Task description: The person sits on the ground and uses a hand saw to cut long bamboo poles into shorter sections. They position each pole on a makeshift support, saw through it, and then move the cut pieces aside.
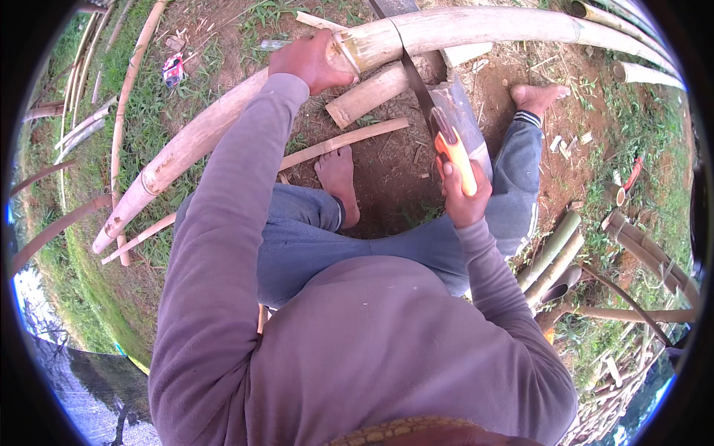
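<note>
We were in the middle of a saw cut through the long bamboo pole (pixel 476 28), which lay across the ground in front of us, beyond our bare feet. Our left hand (pixel 311 61) was closed over the top of the pole just to the left of the cut, pressing it down, and our right hand (pixel 462 195) was wrapped tight around the orange handle of the hand saw (pixel 439 123). The two hands were well apart, one on either side of the blade line. The saw's dark blade ran up and away from the handle and crossed the pole just to the right of our left hand; how deep it sat in the wall we could not tell. The pole's long axis ran crosswise to us, from lower left to upper right, bent into an arc by the lens, with its pale, dirt-smeared end low on the left in the grass. The saw's long axis lay nearly at right angles to the pole, its tip pointing away from us. A shorter cut bamboo piece (pixel 368 95) lay just on our side of the pole beneath the blade, and a thin split strip (pixel 349 140) lay nearer still. As we judged it, the next strokes called for a steady hold on the pole and a straight pull along the blade's line.
</note>
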`<action>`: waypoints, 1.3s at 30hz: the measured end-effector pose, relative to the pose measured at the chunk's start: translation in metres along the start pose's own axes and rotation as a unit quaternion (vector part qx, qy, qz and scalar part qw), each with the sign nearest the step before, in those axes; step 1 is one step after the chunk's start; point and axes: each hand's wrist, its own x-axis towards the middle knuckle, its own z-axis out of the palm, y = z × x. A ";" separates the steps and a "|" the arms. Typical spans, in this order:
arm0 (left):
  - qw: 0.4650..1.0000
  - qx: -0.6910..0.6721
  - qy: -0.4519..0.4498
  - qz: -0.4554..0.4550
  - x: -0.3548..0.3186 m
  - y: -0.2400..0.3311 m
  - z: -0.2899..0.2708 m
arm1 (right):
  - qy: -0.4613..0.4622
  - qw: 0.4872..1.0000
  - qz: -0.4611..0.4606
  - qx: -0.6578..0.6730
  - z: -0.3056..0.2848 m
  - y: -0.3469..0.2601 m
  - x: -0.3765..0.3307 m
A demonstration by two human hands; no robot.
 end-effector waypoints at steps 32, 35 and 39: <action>1.000 0.022 0.005 0.005 -0.022 -0.003 0.004 | -0.039 0.999 0.016 -0.019 -0.039 -0.113 -0.002; 0.999 0.033 0.027 0.015 -0.024 -0.002 0.007 | -0.047 0.999 0.019 0.011 -0.049 -0.115 -0.013; 0.998 0.027 0.036 0.034 -0.016 0.006 0.006 | -0.016 0.999 -0.036 -0.004 0.023 -0.068 0.078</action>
